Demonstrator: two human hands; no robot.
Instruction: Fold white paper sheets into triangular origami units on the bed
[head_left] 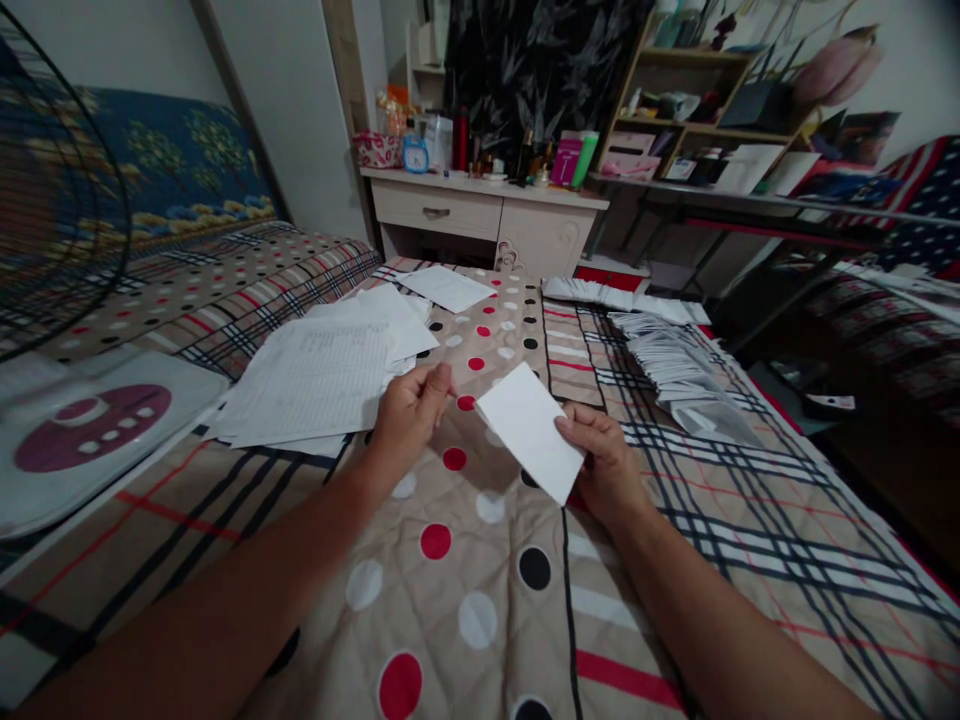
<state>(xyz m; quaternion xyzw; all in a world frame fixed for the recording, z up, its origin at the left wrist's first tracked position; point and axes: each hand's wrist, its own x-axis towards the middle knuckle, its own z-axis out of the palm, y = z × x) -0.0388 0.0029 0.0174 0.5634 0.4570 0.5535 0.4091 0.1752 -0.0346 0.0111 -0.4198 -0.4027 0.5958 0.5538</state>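
My right hand [604, 455] pinches a small white piece of paper [531, 430] by its right edge, thumb on top. The paper looks folded or stacked and is tilted above the bedspread. To its left and apart from it, my left hand [411, 410] is closed with the thumb up, and nothing shows in it. Just beyond that hand lies a spread pile of printed sheets [315, 375]. Another white sheet [448, 288] rests farther back. On the right is a row of folded white papers [667, 365], with a second row [622, 297] behind it.
A dotted and plaid bedspread [442, 590] covers the bed. At left are a white plastic package [112, 430] with a purple print and a wire fan guard [124, 200]. A dresser [457, 212] stands at the back, a shelved desk [690, 130] at back right.
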